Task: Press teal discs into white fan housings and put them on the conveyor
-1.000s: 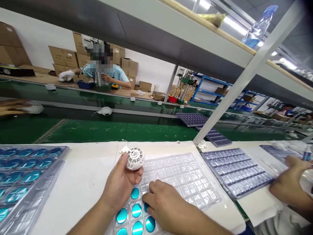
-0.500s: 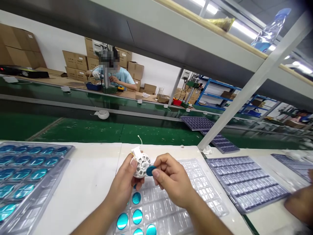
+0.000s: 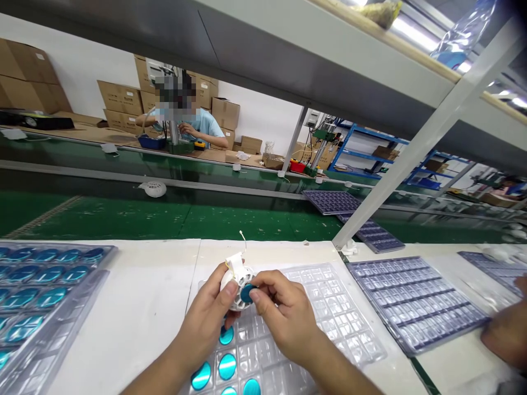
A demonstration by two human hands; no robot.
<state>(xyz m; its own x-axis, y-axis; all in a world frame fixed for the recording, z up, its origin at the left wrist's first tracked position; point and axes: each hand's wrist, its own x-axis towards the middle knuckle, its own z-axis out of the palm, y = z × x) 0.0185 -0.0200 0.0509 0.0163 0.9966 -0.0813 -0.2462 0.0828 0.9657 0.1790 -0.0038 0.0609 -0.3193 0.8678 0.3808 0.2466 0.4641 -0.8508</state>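
Note:
My left hand [image 3: 214, 302] is closed around a round white slotted plastic housing [image 3: 237, 300], which has a white block on top and a thin wire sticking up. Between the thumb and fingertips of my right hand [image 3: 284, 312] is a blue disc [image 3: 247, 293]. The disc lies over the middle of the housing's face; whether it is seated there I cannot tell. Beneath both hands is a clear plastic tray [image 3: 341, 307], with several shiny blue discs [image 3: 227, 366] in its left pockets.
At left stands a stacked tray of blue discs [image 3: 49, 274]. Purplish trays [image 3: 415, 302] lie at right, near another person's arm [image 3: 504, 340]. Beyond the bench, a green conveyor [image 3: 206, 219] carries a white round part [image 3: 155, 189]. A slanted post [image 3: 395, 159] rises at right; a co-worker [image 3: 206, 126] sits opposite.
My right hand has brought the blue disc from the housing's right edge onto the middle of its face. The view has shifted slightly. On the conveyor, the white part appears farther left.

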